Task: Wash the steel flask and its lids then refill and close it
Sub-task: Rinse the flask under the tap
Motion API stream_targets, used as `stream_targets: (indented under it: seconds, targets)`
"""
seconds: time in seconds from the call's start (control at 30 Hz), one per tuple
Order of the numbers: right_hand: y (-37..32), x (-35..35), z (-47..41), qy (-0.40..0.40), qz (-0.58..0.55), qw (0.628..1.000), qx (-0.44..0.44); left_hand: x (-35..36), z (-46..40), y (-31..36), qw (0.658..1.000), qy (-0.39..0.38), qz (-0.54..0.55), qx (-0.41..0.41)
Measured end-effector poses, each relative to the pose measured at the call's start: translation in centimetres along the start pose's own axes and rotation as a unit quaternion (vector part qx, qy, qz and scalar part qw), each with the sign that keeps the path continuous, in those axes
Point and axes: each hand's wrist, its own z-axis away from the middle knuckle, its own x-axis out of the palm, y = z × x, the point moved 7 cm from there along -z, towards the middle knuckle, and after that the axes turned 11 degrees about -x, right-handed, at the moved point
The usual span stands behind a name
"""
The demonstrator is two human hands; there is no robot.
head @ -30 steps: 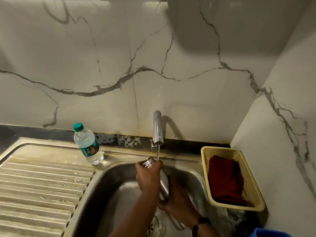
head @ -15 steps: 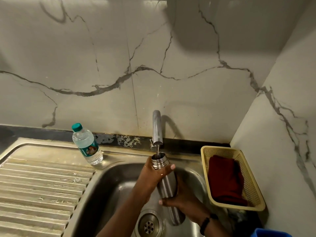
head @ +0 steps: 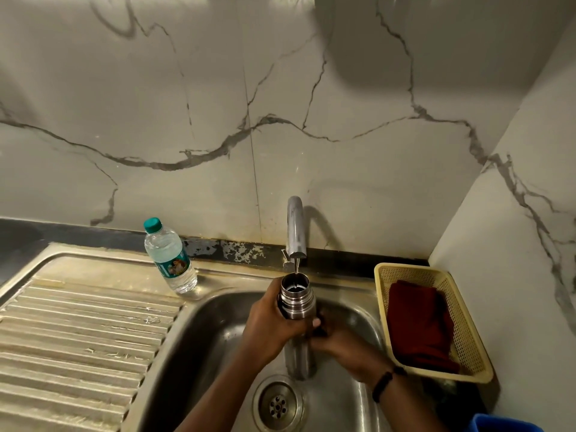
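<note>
The steel flask [head: 297, 302] stands upright over the sink [head: 212, 325], its open threaded mouth right under the tap [head: 295, 227] — a thin stream of water runs from the spout into the opening. No lid is on it. Both hands hold it: the left hand [head: 271, 322] wraps around the upper body just below the threaded neck, fingers curled round the steel with 1 fingertip showing on the right side. The right hand [head: 339, 339] grips the flask lower down from the right, its fingers curled behind and around the body, a dark band on its wrist. The flask's base hangs just above the drain [head: 278, 403], apart from the basin floor as far as can be told.

On the ribbed draining board to the left stands a plastic water bottle [head: 170, 255] with a green cap, tilted in this wide view, near the basin's back-left corner. To the right of the sink sits a yellow basket [head: 467, 341] holding a dark red cloth [head: 419, 322] — the basket rests against the marble side wall
</note>
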Motion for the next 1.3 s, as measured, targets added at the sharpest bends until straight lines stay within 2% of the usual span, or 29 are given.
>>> stream_targets:
  seconds: [0.17, 0.23, 0.3, 0.4, 0.53, 0.63, 0.73, 0.87, 1.0, 1.13, 1.23, 1.27, 1.3]
  targets:
    - [-2.4, -2.5, -1.4, 0.124, 0.025, 0.992, -0.019, -0.5, 0.2, 0.4, 0.999, 0.024, -0.033, 0.027]
    - [-3.5, -3.3, -2.2, 0.175, 0.079, 0.981, -0.028, -0.4, 0.4, 0.2, 0.999, 0.023, -0.041, 0.025]
    - [-4.7, -3.6, -3.0, 0.193, 0.120, 0.972, -0.053, -0.4, 0.6, 0.1, 0.999, 0.027, -0.042, 0.023]
    - [-6.5, -3.2, -4.6, 0.178, 0.128, 0.972, -0.088, -0.4, 0.6, 0.1, 0.998, 0.031, -0.039, 0.024]
    - [-8.4, -3.1, -7.7, 0.174, 0.198, 0.958, -0.111, -0.3, 0.6, 0.7, 0.998, 0.028, -0.037, 0.034]
    - [-8.4, -2.7, -10.6, 0.107, 0.273, 0.950, -0.111, -0.3, 0.5, 1.0, 0.998, 0.028, -0.041, 0.040]
    - [-7.2, -2.8, -12.5, 0.064, 0.297, 0.949, -0.088, -0.4, 0.3, 1.1, 0.998, 0.031, -0.041, 0.040]
    - [-5.0, -2.8, -14.2, 0.054, 0.291, 0.953, -0.066, -0.5, 0.2, 1.1, 0.998, 0.031, -0.035, 0.039]
    - [-4.4, -3.3, -14.9, 0.093, 0.261, 0.959, -0.064, -0.6, 0.2, 1.0, 0.998, 0.026, -0.034, 0.038]
    - [-4.7, -4.1, -12.9, 0.131, 0.119, 0.983, -0.048, -1.2, 0.3, 0.9, 0.999, 0.030, -0.013, 0.026]
    - [-4.2, -4.3, -9.6, 0.168, 0.067, 0.982, -0.055, -1.7, 0.5, 0.5, 0.999, 0.040, 0.012, 0.015]
    - [-3.7, -4.1, -8.0, 0.141, 0.056, 0.987, -0.051, -2.0, 0.7, 0.4, 0.999, 0.045, 0.020, 0.012]
    - [-3.0, -3.3, -6.3, 0.074, 0.042, 0.995, -0.046, -2.2, 0.9, 0.3, 0.998, 0.049, 0.028, 0.012]
